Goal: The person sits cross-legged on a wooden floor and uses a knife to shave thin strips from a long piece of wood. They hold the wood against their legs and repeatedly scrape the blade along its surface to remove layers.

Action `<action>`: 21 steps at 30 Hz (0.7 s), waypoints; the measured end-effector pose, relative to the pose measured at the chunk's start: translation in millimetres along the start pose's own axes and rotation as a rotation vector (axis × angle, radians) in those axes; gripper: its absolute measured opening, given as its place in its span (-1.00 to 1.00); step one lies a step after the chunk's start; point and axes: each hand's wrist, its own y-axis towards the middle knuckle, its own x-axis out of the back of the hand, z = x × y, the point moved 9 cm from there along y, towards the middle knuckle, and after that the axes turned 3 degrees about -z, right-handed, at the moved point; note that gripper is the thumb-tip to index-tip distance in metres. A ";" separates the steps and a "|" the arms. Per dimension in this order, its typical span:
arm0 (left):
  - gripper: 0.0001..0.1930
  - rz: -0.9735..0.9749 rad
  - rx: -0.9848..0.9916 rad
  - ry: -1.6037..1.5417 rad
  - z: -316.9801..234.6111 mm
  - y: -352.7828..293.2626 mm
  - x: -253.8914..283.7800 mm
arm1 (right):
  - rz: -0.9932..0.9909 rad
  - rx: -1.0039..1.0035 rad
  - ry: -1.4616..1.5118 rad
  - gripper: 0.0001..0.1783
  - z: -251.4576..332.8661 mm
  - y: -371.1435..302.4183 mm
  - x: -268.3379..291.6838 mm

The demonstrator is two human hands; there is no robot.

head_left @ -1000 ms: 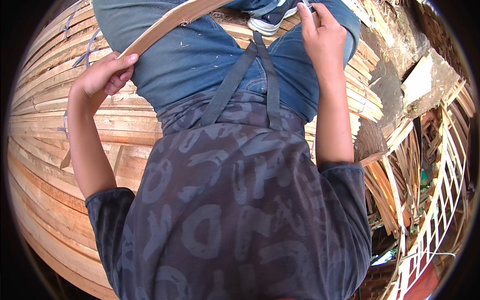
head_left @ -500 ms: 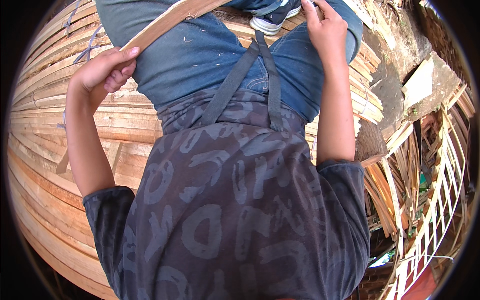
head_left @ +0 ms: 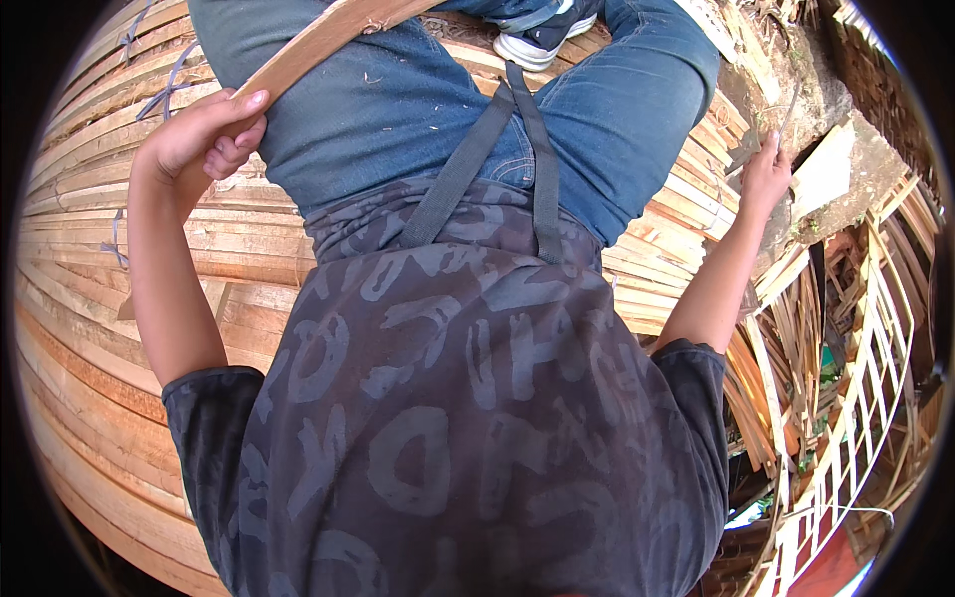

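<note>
My left hand is closed round the near end of a long flat wooden strip. The strip slants up across my left thigh and runs out past the upper edge, with a small curl of wood on its side. Out to the right, beyond my right knee, my right hand is closed on a thin, greyish, blade-like tool that points up and away. Its exact kind is too small to make out.
Bundled wooden slats, some tied with bluish string, lie under and left of me. At right are a stone block, a pale flat piece, a slatted lattice and heaped offcuts. My shoe is at the top.
My right hand has swung from above my right knee outward and down to the right, with the blade-like tool. My left hand and the strip have shifted slightly left.
</note>
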 end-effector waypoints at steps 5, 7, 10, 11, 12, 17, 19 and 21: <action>-0.49 0.019 0.048 0.057 3.6 -1.0 6.3 | 0.030 0.104 0.174 -0.51 30.2 -54.7 -41.1; -0.45 -0.045 0.014 0.138 2.4 -3.3 6.2 | 0.128 0.080 0.412 -0.58 66.7 -90.2 -66.2; -0.35 -0.143 -0.078 0.335 -12.6 -3.2 7.1 | 0.130 0.324 0.361 -0.69 128.8 -127.9 -82.0; -0.34 -0.140 -0.081 0.365 -14.3 -3.9 5.7 | 0.158 0.399 0.423 -0.72 153.2 -141.7 -85.5; -0.34 -0.142 -0.082 0.393 -14.3 -5.2 4.1 | 0.210 0.441 0.425 -0.72 170.1 -153.1 -92.0; -0.36 -0.257 -0.152 0.366 -14.6 -13.9 -4.0 | 0.370 0.623 0.349 -0.66 237.6 -197.5 -110.0; -0.39 -0.440 -0.186 0.266 -19.0 -20.1 -7.0 | 0.359 0.696 0.390 -0.73 254.0 -207.2 -116.2; -0.40 -0.485 -0.162 0.357 -18.6 -19.2 -5.7 | 0.376 0.763 0.275 -0.68 273.2 -214.7 -119.8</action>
